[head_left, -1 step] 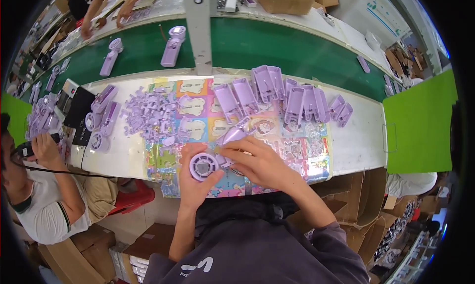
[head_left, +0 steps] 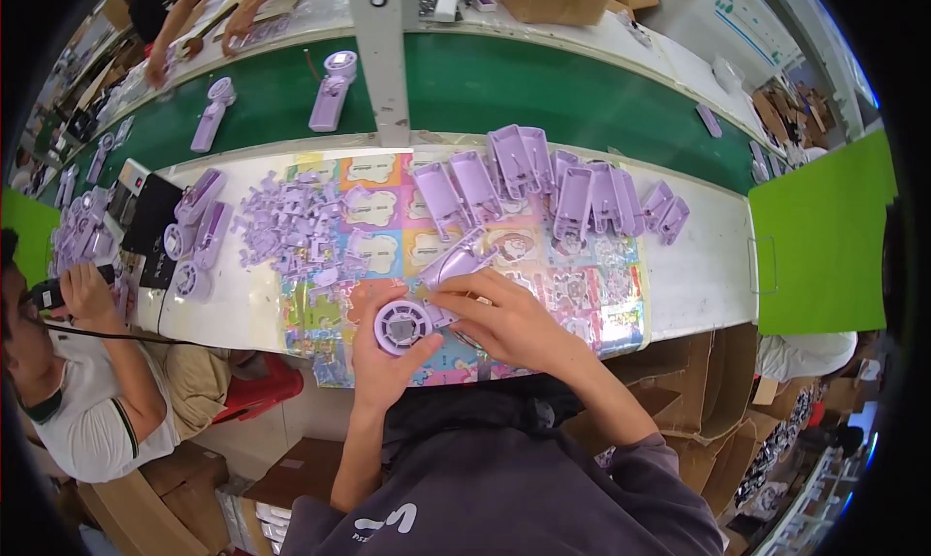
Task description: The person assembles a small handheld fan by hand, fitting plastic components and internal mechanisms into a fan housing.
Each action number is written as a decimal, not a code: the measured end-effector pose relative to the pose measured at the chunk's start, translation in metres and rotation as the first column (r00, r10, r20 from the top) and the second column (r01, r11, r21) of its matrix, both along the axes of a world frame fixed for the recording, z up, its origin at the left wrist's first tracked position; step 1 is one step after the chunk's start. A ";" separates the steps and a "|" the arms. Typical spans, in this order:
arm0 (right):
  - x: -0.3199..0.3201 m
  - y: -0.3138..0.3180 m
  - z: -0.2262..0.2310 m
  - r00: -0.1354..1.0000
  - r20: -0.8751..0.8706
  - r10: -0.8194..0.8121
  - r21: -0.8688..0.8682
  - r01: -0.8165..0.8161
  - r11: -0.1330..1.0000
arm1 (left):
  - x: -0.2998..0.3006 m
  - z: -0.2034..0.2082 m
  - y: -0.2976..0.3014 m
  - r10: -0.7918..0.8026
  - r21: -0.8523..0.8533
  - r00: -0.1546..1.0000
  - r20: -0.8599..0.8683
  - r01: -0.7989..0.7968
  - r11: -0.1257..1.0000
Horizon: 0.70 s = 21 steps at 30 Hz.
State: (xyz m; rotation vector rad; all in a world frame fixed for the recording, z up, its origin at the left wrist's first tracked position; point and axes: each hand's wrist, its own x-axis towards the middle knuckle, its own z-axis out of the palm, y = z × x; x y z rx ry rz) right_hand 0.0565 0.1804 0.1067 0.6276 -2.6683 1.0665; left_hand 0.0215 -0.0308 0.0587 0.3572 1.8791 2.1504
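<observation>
My left hand (head_left: 380, 362) is closed around the round head of a lavender handheld fan (head_left: 403, 327), its slotted ring facing up. The fingers of my right hand (head_left: 506, 321) are bent and pinched at the small neck piece (head_left: 441, 314) beside that head; their tips partly hide it. Just beyond the right fingertips, a lavender handle shell (head_left: 458, 257) sits at a slant; whether it is joined to the neck cannot be made out. Thin wires (head_left: 467, 340) show under my right hand.
Small lavender plastic parts (head_left: 296, 222) are heaped left of centre. Several open handle shells (head_left: 574, 202) stand in rows at the back right. A green conveyor belt (head_left: 543, 86) carries fans behind a metal post (head_left: 381, 62). A co-worker (head_left: 87, 381) sits at the left, holding a dark tool.
The whole view has shifted slightly to one side. The handle shell beyond my right fingertips looks a little turned. Both hands keep the same hold.
</observation>
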 end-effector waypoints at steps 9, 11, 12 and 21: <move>0.039 -0.007 -0.022 0.950 0.242 -0.197 -0.397 0.282 0.873 | 0.012 -0.010 0.017 -0.146 -0.019 0.988 0.052 0.147 0.989; 0.044 -0.014 -0.027 0.829 0.518 -0.213 -0.645 0.542 0.539 | 0.012 -0.006 0.020 -0.178 -0.003 0.984 -0.021 0.178 0.984; 0.044 -0.011 -0.028 0.846 0.507 -0.167 -0.696 0.516 0.499 | 0.012 -0.007 0.022 -0.183 -0.007 0.983 -0.021 0.183 0.983; 0.052 -0.006 -0.027 0.837 0.440 -0.326 -0.444 0.518 0.731 | 0.008 -0.009 0.047 -0.121 -0.043 0.993 -0.018 0.120 0.992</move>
